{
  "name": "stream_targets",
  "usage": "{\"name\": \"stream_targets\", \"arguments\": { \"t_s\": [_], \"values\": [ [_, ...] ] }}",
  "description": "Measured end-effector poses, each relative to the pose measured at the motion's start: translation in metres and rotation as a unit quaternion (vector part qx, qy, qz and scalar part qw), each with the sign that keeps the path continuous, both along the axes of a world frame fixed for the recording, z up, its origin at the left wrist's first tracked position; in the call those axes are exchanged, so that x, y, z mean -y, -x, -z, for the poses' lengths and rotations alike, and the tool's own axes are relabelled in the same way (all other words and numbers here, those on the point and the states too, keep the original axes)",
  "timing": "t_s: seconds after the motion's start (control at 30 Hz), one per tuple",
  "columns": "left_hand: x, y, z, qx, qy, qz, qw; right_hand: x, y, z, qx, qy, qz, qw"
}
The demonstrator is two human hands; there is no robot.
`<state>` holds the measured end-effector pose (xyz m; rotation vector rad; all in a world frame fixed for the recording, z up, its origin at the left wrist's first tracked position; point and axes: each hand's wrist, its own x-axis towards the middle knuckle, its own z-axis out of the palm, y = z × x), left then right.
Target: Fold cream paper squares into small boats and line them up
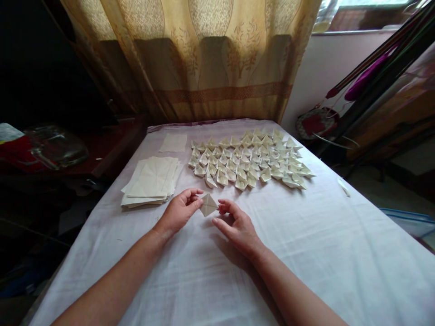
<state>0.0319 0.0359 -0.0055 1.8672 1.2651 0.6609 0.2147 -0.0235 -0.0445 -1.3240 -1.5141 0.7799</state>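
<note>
A small folded paper diamond (208, 205) with crossing crease lines is pinched at its left corner by my left hand (183, 207). My right hand (237, 226) is at the diamond's right side, thumb and fingers apart around its corner; whether a fingertip touches the paper I cannot tell. Beyond my hands stand rows of folded paper boats (241, 165), several deep. To the left lies a stack of creased paper sheets (151, 177), and past it a single square sheet (173, 142).
A white cloth (210, 280) covers the table. A small white object (344, 187) lies near its right edge. Behind hangs a patterned curtain (217, 59). A glass jar (57, 145) rests on a dark red surface at the left. A bag (316, 122) hangs at the right.
</note>
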Motion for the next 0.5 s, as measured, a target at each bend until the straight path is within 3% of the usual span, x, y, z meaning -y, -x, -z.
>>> {"name": "stream_targets", "arguments": {
  "t_s": [0.03,0.2,0.27,0.37,0.5],
  "values": [
    [0.007,-0.004,0.005,0.124,0.038,-0.058,0.990,0.001,0.002,-0.001,0.000,0.003,-0.004,1.000],
    [0.038,-0.021,0.028,0.239,0.040,-0.125,0.962,0.004,0.010,-0.004,0.001,-0.005,-0.003,1.000],
    [0.042,-0.018,0.031,0.199,0.011,-0.113,0.973,0.004,0.010,-0.003,0.025,-0.023,0.013,0.999],
    [0.041,-0.006,0.027,0.066,-0.137,-0.056,0.987,0.003,0.005,0.000,0.097,-0.061,0.029,0.993],
    [0.039,0.010,0.018,-0.070,-0.326,0.027,0.942,0.002,-0.001,0.002,0.206,-0.127,0.011,0.970]
  ]
}}
